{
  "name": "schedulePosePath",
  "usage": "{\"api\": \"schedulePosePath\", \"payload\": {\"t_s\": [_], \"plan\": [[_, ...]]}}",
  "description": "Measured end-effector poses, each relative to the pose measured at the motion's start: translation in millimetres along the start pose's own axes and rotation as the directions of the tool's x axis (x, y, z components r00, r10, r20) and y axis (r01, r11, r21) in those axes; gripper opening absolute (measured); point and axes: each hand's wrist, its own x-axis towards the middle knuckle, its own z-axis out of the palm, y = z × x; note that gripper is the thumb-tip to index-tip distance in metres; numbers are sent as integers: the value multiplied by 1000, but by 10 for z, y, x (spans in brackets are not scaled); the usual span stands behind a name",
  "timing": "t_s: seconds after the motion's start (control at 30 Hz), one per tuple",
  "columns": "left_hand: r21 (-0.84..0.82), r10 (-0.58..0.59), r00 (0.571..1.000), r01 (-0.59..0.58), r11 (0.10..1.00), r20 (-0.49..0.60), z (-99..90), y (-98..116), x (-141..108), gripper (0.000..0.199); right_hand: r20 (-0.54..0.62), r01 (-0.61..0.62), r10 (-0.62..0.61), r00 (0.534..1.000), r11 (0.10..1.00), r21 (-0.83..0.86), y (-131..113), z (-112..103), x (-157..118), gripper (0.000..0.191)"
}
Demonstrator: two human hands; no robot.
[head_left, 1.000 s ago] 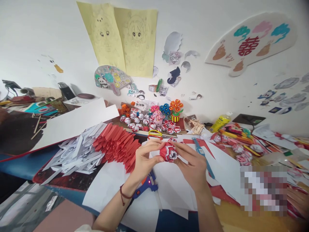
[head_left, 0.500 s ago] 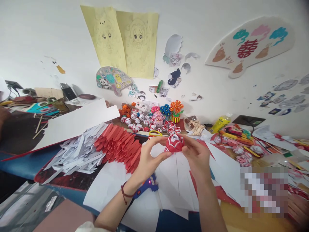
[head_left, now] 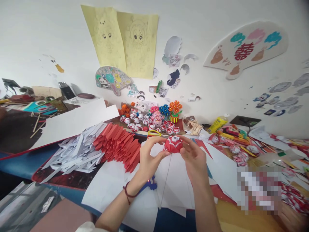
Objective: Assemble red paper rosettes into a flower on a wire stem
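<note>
Between my two hands is a red and white paper flower [head_left: 173, 144] on a thin wire stem [head_left: 166, 175] that hangs down and slants left. My left hand [head_left: 150, 154] grips the flower's left side with thumb and fingers. My right hand [head_left: 194, 156] closes on its right side, thumb in front and fingers behind. Below my left wrist lies a blue glue gun [head_left: 151, 184], partly hidden, with a small light on it. White paper sheets [head_left: 177, 187] are spread under my hands.
Folded red paper strips [head_left: 118, 145] and white paper strips [head_left: 77, 151] are heaped at the left. Finished paper flowers [head_left: 145, 122] stand along the wall, near yellow-handled scissors [head_left: 154, 132]. A yellow bottle [head_left: 218, 123] stands at the right back. Another person's hand [head_left: 293, 216] is at the lower right.
The flower has turned in my fingers, and its stem has swung from slanting right to slanting left. Both hands still hold it. The view has shifted slightly.
</note>
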Motion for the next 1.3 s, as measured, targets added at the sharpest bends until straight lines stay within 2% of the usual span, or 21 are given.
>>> {"api": "schedulePosePath", "payload": {"t_s": [0.13, 0.23, 0.4, 0.6, 0.73, 0.83, 0.93, 1.03, 1.3], "plan": [[-46, 11, 999, -12, 999, -31, 23, -15, -20, 33, -149, 37, -43, 988, 998, -42, 20, 54, -64, 36], [-7, 1, 998, -2, 1000, -61, 30, -10, -46, 34, -223, 48, -69, 972, 994, -96, 28, 94, -98, 29], [78, 62, 997, -58, 995, -47, 11, 30, -80, 36, -235, 50, -72, 969, 994, -96, -43, 141, -125, 27], [87, 99, 994, -95, 992, -49, 36, 39, -94, 33, -243, 95, -118, 963, 990, -104, -61, 147, -167, 27], [99, 111, 989, -102, 990, -92, 93, 37, -127, 36, -333, 151, -162, 929, 987, -61, -16, 177, -197, 34], [114, 115, 986, -101, 988, -124, 139, 44, -167, 38, -381, 208, -232, 895, 973, -104, 7, 210, -224, 25], [143, 180, 972, -159, 977, -149, 186, 41, -204, 33, -386, 259, -296, 874, 955, -147, 19, 226, -244, 11], [152, 239, 956, -215, 965, -171, 224, 24, -231, 29, -369, 290, -323, 871, 946, -143, 22, 217, -246, 8], [188, 243, 950, -207, 960, -197, 268, 33, -289, 27, -328, 267, -292, 898, 956, -120, 38, 172, -284, 7]]}}
